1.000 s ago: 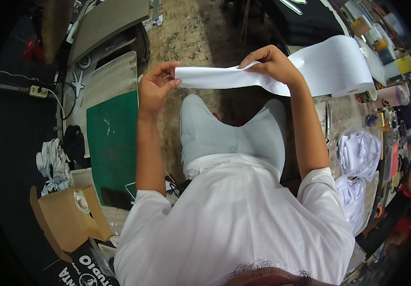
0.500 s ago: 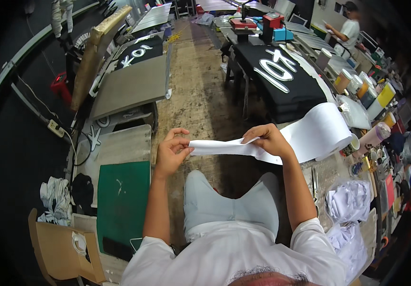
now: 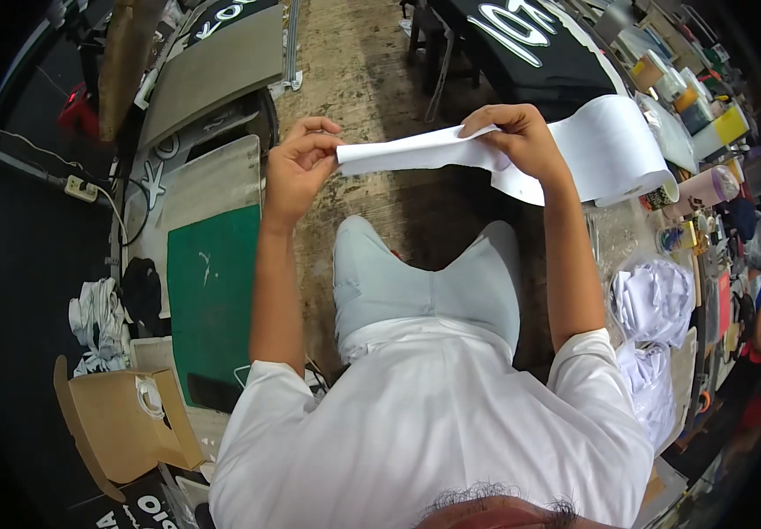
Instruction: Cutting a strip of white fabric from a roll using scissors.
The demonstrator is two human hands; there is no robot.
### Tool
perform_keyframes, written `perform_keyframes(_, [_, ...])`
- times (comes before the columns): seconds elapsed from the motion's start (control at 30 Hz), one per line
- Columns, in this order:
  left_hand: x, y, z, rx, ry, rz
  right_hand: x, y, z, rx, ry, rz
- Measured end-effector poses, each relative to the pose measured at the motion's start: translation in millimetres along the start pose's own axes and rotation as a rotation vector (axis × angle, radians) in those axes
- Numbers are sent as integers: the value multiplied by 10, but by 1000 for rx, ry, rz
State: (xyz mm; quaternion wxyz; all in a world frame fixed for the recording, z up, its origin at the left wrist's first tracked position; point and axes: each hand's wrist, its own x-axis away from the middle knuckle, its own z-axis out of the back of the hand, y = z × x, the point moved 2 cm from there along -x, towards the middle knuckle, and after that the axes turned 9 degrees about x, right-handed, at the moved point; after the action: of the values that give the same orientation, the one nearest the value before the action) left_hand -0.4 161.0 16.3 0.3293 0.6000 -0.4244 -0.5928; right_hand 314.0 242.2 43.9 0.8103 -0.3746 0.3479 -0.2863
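Between my hands stretches a white strip (image 3: 411,152), partly folded along its length, and it runs on to a thick white roll (image 3: 617,139) lying on the right-hand table. Whether it is paper or thin fabric I cannot tell. My left hand (image 3: 297,176) pinches the strip's free end between thumb and fingers. Closer to the roll, my right hand (image 3: 526,145) grips the strip's upper edge, with the thumb tucked underneath. The strip hangs above the floor, in front of my knees.
Left of me are a green mat (image 3: 213,300), an open cardboard box (image 3: 125,414) and a grey board (image 3: 213,66). On the right stand a black printed fabric stack (image 3: 522,53), several tubs and bottles (image 3: 693,97), and bundles of white cloth in clear plastic (image 3: 654,300).
The view has tipped downward, so my hands and the roll sit higher in the picture. My hands are a little farther apart, and the strip between them looks wider.
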Motion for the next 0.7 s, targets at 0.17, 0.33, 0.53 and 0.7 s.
perform_keyframes(0.17, [50, 50, -76, 53, -6, -29, 5, -54, -3, -22, -43, -77])
perform_keyframes(0.33, [58, 7, 14, 74, 60, 96, 19, -91, -14, -56, -89, -61])
perform_keyframes(0.53, [33, 28, 0, 228, 9, 271, 101, 68, 74, 63, -237, -48])
perform_keyframes(0.7, [18, -67, 34, 467, 18, 256, 214, 140, 198, 119, -57, -63])
